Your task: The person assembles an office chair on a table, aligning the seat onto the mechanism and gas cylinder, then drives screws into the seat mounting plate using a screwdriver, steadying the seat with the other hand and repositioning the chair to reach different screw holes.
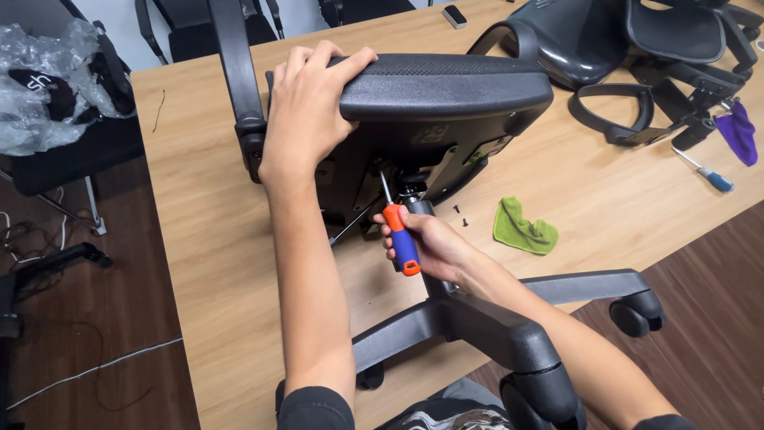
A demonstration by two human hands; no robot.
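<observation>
Head view shows the left hand [306, 107] clasped over the edge of a black office chair seat [446, 84], its padded rim finely textured, lying on its side on a pale wood-grain table [199, 239]. The right hand [430, 247] grips an orange-and-blue screwdriver [400, 235], whose thin metal shaft reaches into the shadowed mechanism under the seat; the tip is hidden there. A crumpled green cloth [523, 229] lies nearby. The smooth plastic wheeled base [509, 318] is partly cut off below.
</observation>
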